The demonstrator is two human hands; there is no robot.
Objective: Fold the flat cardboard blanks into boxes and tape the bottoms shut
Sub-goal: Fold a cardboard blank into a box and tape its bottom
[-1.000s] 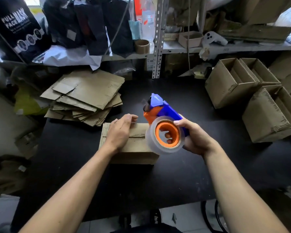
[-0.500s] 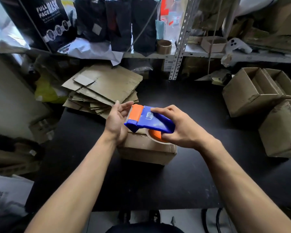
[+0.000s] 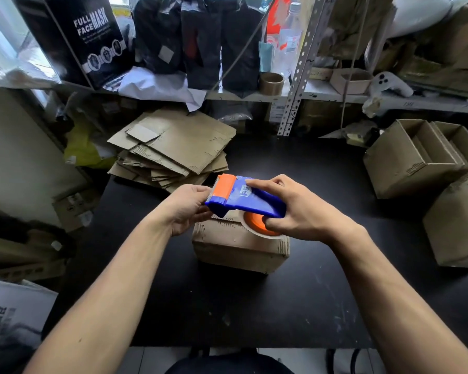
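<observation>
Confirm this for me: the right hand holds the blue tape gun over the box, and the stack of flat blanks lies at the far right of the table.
One detail is wrong. The head view shows the stack of flat blanks at the far left of the table, not the far right. The rest holds: the right hand holds the blue tape gun over the box.

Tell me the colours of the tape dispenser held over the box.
The tape dispenser is blue with an orange front plate and orange roll hub, seen in the head view.
</observation>
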